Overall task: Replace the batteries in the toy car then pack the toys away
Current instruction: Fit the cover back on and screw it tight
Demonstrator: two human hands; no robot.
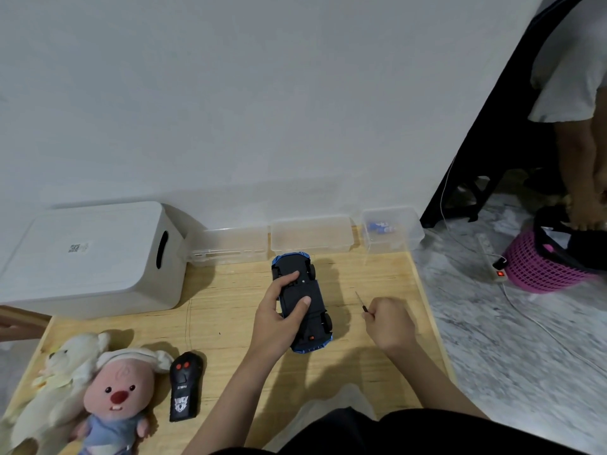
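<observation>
On the worktop (230, 323), left hand (279, 313) grips the upturned car (300, 303), lengthwise away; right hand (389, 321), just beside, pinches a screwdriver (360, 300).

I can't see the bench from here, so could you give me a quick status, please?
Left hand holds toy car belly-up on table. Right hand grips screwdriver, tip clear of car. Nothing in the way.

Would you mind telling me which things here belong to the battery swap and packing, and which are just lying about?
Job: toy car, upside down under the left hand; screwdriver in the right hand; batteries in a clear tub; remote; plush toys; white storage box.
Lying about: pink basket; power strip.
</observation>
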